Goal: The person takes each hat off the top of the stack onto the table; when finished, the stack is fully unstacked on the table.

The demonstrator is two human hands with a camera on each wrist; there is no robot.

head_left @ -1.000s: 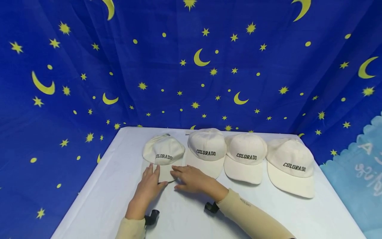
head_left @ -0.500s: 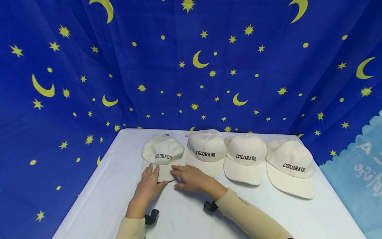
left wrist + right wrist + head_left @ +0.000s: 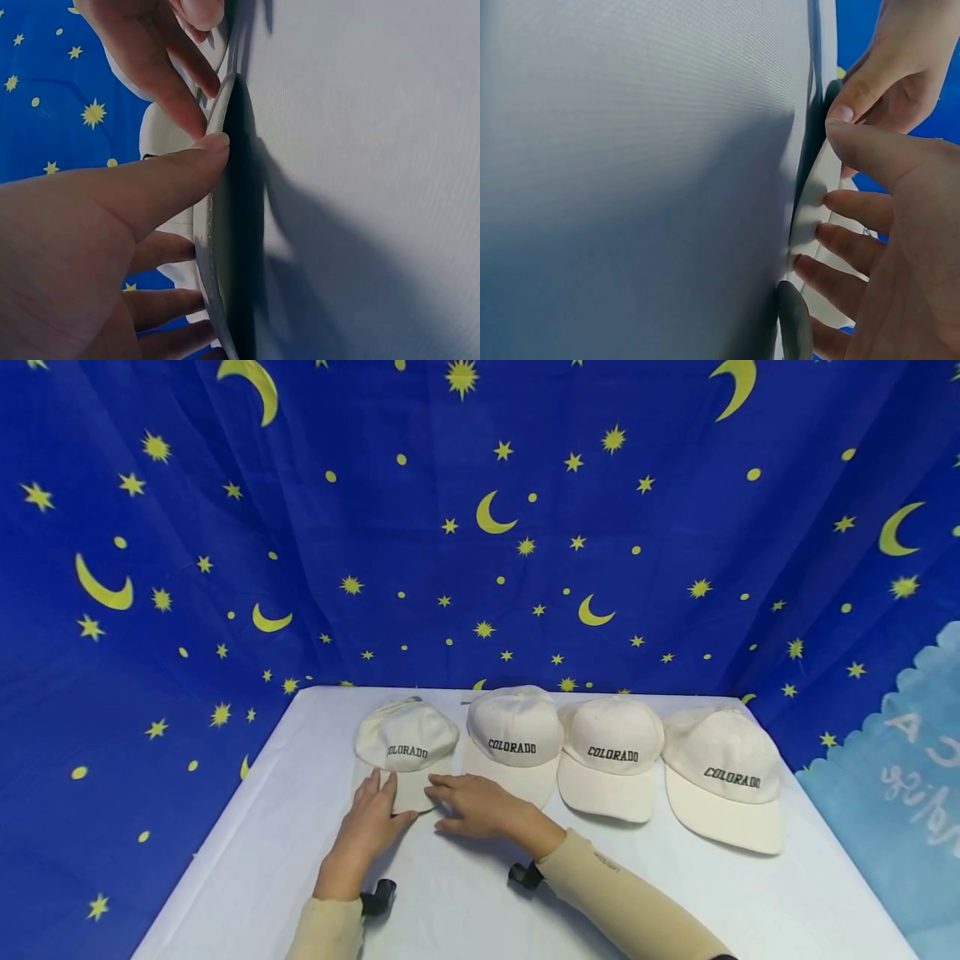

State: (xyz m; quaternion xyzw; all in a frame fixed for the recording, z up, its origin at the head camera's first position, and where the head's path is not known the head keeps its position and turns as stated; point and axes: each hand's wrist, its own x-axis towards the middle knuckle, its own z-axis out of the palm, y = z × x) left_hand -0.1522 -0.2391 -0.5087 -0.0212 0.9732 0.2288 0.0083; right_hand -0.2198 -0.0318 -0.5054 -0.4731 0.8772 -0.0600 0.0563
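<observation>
A cream baseball cap [image 3: 408, 735] with dark COLORADO lettering sits at the left end of a row of caps, brim toward the person. My left hand [image 3: 367, 822] lies on the left side of its brim [image 3: 411, 792], fingers extended. On the brim's right side rest the fingertips of my right hand [image 3: 483, 810]. The left wrist view shows the left thumb [image 3: 169, 184] at the brim's front edge, which stands a little above the table. In the right wrist view the right fingers [image 3: 840, 281] touch the brim's upper face, spread and nearly straight.
Three similar cream caps stand to the right: one beside the right hand [image 3: 517, 735], a middle one [image 3: 612, 752] and an end one [image 3: 723, 777]. A white cloth covers the table [image 3: 247, 860]. A blue star-and-moon curtain [image 3: 420, 527] hangs behind.
The head view has shifted slightly, moving the whole scene a little left. Both hands stay on the brim, and the caps keep their places.
</observation>
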